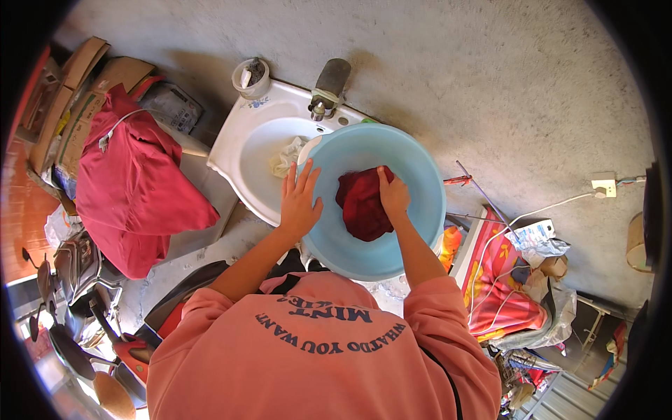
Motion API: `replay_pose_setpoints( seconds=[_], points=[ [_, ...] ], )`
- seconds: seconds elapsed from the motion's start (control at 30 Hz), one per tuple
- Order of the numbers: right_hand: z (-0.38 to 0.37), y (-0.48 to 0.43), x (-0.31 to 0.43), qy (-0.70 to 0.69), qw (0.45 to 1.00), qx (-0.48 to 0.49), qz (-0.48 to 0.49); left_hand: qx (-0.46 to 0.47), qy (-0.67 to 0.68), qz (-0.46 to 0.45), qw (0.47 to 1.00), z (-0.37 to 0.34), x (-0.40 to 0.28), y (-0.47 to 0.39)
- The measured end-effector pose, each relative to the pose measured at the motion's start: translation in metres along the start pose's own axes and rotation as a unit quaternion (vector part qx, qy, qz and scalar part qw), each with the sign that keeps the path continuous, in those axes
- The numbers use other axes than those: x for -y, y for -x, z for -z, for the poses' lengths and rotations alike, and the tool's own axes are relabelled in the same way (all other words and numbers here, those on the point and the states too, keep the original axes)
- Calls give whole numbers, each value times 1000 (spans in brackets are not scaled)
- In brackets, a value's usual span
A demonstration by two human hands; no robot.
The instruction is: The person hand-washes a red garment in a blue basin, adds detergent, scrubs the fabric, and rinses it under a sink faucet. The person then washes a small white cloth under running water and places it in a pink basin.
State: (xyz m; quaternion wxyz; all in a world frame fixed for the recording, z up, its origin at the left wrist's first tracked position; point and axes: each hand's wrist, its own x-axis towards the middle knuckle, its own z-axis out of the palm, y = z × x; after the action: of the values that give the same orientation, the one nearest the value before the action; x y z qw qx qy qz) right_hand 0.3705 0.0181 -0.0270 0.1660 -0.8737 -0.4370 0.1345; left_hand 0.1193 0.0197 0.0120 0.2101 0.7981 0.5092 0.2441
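A light blue plastic basin [423, 152] rests partly over a white ceramic washbasin [251, 131]. Inside it lies a bunched dark red cloth [362, 210]. My right hand [394, 194] grips the cloth's upper right part, with the thumb on top. At the basin's left rim is my left hand [301, 200], fingers spread and holding nothing; whether it touches the rim I cannot tell. A tap [320, 107] with a dark cover stands behind the two basins. A crumpled pale cloth or bag [289, 157] lies in the washbasin, left of the blue rim.
A round plastic tub [251, 79] sits on the washbasin's back left corner. Pink-red fabric [137, 184] drapes over things on the left, beside cardboard boxes [79, 131]. On the right, a white cable [546, 202] runs from a wall socket [604, 185] past patterned red fabric [499, 268].
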Motion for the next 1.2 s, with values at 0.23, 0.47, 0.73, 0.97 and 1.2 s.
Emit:
replay_pose_setpoints(
  seconds=[0.23,0.47,0.73,0.97,1.2],
  points=[
    [64,42,43,-25,959,-10,282,-17,100,4,995,-1,3,1],
    [57,70,-14,43,934,187,302,-16,103,7,994,-3,3,2],
    [-11,38,21,180,961,203,52,-14,94,13,995,-1,3,3],
    [-47,-3,-14,209,946,-87,231,2,83,12,996,-1,2,3],
    [82,6,16,47,941,-70,328,7,56,16,998,2,0,3]
  ],
)
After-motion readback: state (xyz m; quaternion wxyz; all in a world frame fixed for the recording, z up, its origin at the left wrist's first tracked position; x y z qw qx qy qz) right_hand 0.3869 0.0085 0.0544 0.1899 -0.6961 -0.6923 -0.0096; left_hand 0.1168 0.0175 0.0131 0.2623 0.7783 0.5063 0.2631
